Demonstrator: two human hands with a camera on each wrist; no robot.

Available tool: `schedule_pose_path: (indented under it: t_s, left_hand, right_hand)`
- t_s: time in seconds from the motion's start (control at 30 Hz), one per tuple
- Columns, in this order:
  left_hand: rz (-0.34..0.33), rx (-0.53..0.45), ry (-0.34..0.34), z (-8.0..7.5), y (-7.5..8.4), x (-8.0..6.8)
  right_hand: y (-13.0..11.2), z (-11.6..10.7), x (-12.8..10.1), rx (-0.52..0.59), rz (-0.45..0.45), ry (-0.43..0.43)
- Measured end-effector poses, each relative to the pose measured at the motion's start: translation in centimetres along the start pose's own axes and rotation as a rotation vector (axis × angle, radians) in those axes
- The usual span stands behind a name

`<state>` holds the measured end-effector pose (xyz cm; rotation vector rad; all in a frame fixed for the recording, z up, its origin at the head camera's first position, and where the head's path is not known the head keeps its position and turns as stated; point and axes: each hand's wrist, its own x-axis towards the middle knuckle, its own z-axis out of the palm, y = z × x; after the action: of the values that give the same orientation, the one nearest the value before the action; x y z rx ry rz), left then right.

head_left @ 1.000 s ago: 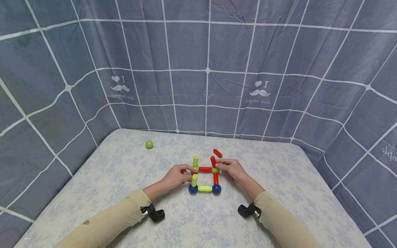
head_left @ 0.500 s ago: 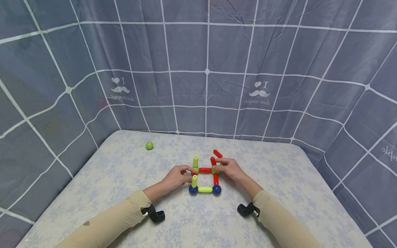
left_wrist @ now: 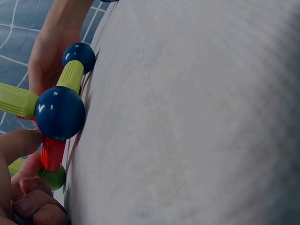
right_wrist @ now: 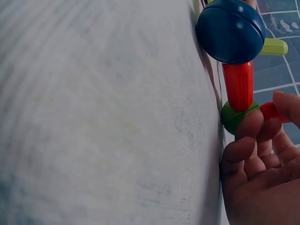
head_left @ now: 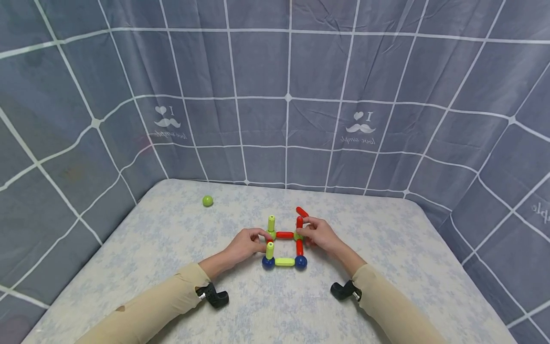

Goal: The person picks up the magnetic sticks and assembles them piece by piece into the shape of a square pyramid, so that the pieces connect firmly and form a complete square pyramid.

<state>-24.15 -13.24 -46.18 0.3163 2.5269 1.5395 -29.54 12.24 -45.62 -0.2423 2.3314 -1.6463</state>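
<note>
Red plastic rod (head_left: 299,222), which leaned a second before, stood upright on the green ball (head_left: 297,236) at the square frame's far right corner, right hand (head_left: 320,235) fingers pinching it. Left hand (head_left: 245,244) fingers stayed pinched on the far left green ball (head_left: 270,234).

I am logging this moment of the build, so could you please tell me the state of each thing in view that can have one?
Square frame: flat on the bed, all four sides joined.
Far-right upright red rod: standing on its green ball, pinched by the right hand.
Far-left upright green rod: standing.
Near-left upright green rod: standing.
Left hand: gripping the frame's far-left corner.
Loose red rod: lying unattached.
Loose green ball: lying apart.
</note>
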Motion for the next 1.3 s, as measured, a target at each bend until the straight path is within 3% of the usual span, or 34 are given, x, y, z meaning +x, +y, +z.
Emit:
schedule_pose_path:
  t_s: [0.53, 1.0, 1.2, 1.3]
  left_hand:
    - [-0.004, -0.006, -0.007, 0.0, 0.2, -0.1]
    - [-0.005, -0.007, -0.009, -0.3, 0.4, 0.3]
    - [-0.014, -0.020, -0.009, -0.4, 0.1, 0.6]
    - [-0.008, -0.018, -0.012, -0.4, 0.0, 0.7]
  right_hand:
    - [0.3, -0.7, -0.2, 0.059, -0.009, -0.090]
    - [0.4, -0.3, 0.1, 0.031, -0.001, -0.017]
    - [0.5, -0.6, 0.4, 0.053, 0.008, -0.017]
    - [0.5, -1.1, 0.6, 0.072, 0.018, 0.025]
